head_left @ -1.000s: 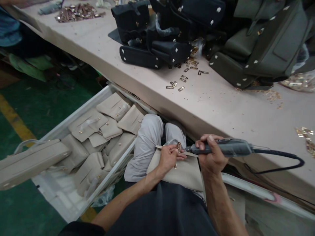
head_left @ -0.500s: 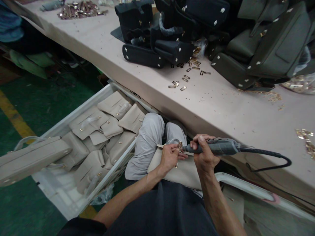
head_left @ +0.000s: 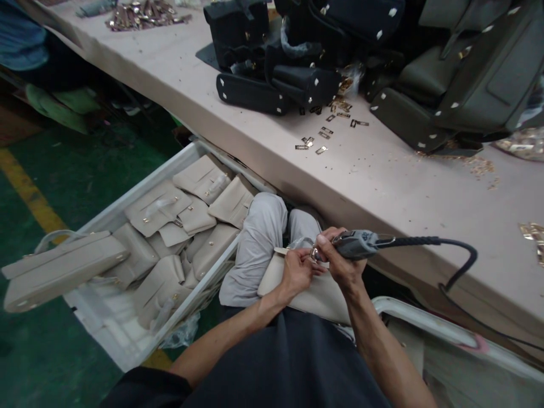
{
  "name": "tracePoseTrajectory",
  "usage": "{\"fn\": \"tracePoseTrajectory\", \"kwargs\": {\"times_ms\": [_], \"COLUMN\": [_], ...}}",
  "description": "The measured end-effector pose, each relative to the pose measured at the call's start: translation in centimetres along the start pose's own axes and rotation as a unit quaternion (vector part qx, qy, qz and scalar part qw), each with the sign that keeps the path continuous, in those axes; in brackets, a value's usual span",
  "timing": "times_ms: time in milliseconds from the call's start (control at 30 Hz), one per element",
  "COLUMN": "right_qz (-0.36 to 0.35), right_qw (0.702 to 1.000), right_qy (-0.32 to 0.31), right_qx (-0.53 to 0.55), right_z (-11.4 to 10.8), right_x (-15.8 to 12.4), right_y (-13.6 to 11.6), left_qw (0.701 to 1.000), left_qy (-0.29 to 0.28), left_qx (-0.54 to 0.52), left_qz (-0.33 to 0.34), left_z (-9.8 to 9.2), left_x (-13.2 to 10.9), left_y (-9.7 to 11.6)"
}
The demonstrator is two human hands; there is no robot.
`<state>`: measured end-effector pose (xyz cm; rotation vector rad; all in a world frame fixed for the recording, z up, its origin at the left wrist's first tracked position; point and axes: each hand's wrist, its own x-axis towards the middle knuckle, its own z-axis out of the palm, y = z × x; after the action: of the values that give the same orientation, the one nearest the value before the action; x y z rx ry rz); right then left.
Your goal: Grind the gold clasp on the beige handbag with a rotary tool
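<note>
white bin (head_left: 127,204) at left, stacked with beige bag pieces. left hand (head_left: 297,272) pinches gold clasp (head_left: 315,253) on beige bag (head_left: 314,292) in lap. right hand (head_left: 340,263) grip closed round corded grey power tool (head_left: 357,245), tip at clasp. desk (head_left: 382,181) beyond.

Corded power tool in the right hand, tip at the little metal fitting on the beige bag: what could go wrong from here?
1. The left hand pinches the metal fitting right beside the tip of the power tool; a slip could catch its fingers.
2. The beige bag rests only on the lap, so it may shift and get scratched.
3. The cord loops over the edge of the table and might snag, tugging the right hand off line.
</note>
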<state>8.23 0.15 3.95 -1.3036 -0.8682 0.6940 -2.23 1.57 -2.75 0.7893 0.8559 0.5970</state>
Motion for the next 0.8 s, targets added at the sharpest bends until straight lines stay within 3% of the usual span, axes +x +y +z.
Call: {"fn": "tracePoseTrajectory", "kwargs": {"times_ms": [167,300,633,700,800], "right_qz": [0.022,0.014,0.000,-0.010,-0.026], "right_qw": [0.999,0.999,0.987,0.992,0.999], "right_qy": [-0.037,-0.030,0.153,0.115,-0.029], "right_qx": [0.015,0.032,-0.054,-0.059,-0.037], "right_z": [0.0,0.1,2.2,1.6,-1.1], "right_x": [0.4,0.6,-0.8,-0.6,0.3], "right_y": [0.4,0.1,0.3,-0.3,-2.5], "left_qw": [0.999,0.998,0.997,0.998,0.997], "left_qy": [0.027,0.043,0.050,0.035,-0.003], "left_qx": [-0.030,-0.039,-0.040,-0.047,-0.069], "left_qz": [-0.015,-0.020,0.033,0.034,0.039], "left_z": [-0.1,-0.1,0.1,0.0,0.2], "left_x": [0.0,0.2,-0.6,-0.5,-0.1], "left_y": [-1.0,-1.9,-1.9,-1.9,-1.9]}}
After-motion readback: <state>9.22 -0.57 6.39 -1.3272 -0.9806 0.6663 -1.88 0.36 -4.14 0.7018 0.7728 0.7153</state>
